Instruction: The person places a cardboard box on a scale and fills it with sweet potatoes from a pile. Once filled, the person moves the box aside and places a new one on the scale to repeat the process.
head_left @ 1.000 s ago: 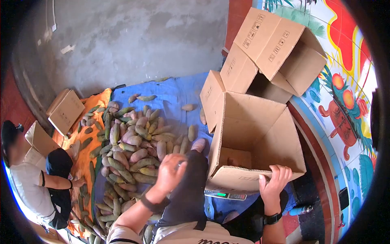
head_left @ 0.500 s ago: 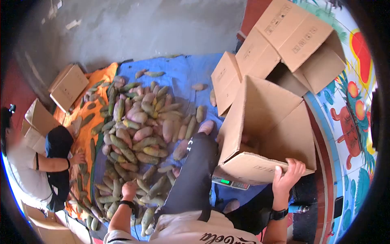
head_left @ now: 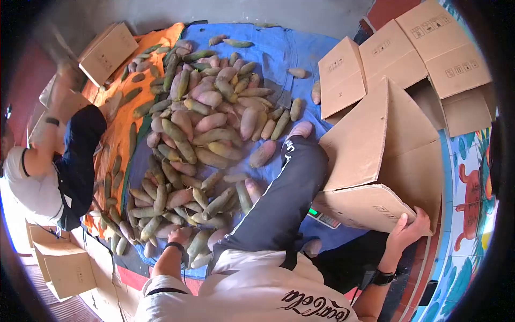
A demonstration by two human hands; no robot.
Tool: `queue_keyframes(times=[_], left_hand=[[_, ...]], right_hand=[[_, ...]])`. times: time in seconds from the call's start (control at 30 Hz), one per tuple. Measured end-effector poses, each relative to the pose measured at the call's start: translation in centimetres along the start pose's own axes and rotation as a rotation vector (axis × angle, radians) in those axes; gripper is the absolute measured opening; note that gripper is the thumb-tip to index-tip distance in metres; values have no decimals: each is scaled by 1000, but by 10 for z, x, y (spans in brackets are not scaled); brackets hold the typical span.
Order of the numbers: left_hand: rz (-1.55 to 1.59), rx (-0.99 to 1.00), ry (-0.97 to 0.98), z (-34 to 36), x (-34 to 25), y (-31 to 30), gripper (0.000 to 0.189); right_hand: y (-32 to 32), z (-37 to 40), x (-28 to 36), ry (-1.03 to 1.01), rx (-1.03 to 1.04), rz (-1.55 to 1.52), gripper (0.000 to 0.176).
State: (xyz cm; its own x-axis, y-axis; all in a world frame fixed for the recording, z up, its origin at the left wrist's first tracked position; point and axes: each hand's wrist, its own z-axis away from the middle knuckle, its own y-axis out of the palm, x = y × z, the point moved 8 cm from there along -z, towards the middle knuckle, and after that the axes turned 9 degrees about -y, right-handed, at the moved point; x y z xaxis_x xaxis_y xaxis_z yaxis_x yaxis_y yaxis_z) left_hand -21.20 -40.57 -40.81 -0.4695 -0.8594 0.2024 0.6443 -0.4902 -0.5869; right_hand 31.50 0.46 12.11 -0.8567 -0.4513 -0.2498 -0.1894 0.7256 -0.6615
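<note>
Long green and pinkish radishes (head_left: pixel 212 137) lie in a big heap on a blue tarp (head_left: pixel 268 51). My left hand (head_left: pixel 181 234) reaches down at the near edge of the heap, touching the radishes; its fingers are mostly hidden. My right hand (head_left: pixel 412 228) grips the near rim of an open cardboard box (head_left: pixel 357 142), with its thumb outside. The box leans, its opening facing up and to the right, and I cannot see its bottom. A scale (head_left: pixel 324 218) with a lit green display shows under the box's near side.
Several cardboard boxes (head_left: pixel 389 53) stand behind at the right. On the left, another person (head_left: pixel 40 177) sits by an orange tarp (head_left: pixel 147 40) strewn with more radishes, near a closed box (head_left: pixel 109 52). My outstretched leg (head_left: pixel 273 196) lies between heap and box.
My view has shifted, so the heap sits higher and farther right. The box tilts more to the right, still in my right hand. The other person's arm has risen toward a box.
</note>
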Motion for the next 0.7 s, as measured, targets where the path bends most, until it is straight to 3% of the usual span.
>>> queue_keyframes(times=[0.13,0.2,0.23,0.27,0.37,0.43,0.7], left_hand=[[8,-50,-76,72,-22,-40,71],[124,-30,-235,100,-15,-63,74],[91,-13,-205,17,18,0,104],[93,-9,-205,19,19,1,104],[150,25,-187,62,10,-28,96],[81,-62,-187,93,-5,-56,64],[187,-93,-258,65,9,-41,57]], right_hand=[[-2,1,-1,-12,13,12,37],[0,0,0,-15,27,16,36],[-1,-1,1,-21,12,20,40],[-2,-3,2,-27,-4,24,44],[-1,-2,1,-23,0,27,43],[-2,-2,2,-25,4,39,43],[-2,-1,1,-11,31,45,36]])
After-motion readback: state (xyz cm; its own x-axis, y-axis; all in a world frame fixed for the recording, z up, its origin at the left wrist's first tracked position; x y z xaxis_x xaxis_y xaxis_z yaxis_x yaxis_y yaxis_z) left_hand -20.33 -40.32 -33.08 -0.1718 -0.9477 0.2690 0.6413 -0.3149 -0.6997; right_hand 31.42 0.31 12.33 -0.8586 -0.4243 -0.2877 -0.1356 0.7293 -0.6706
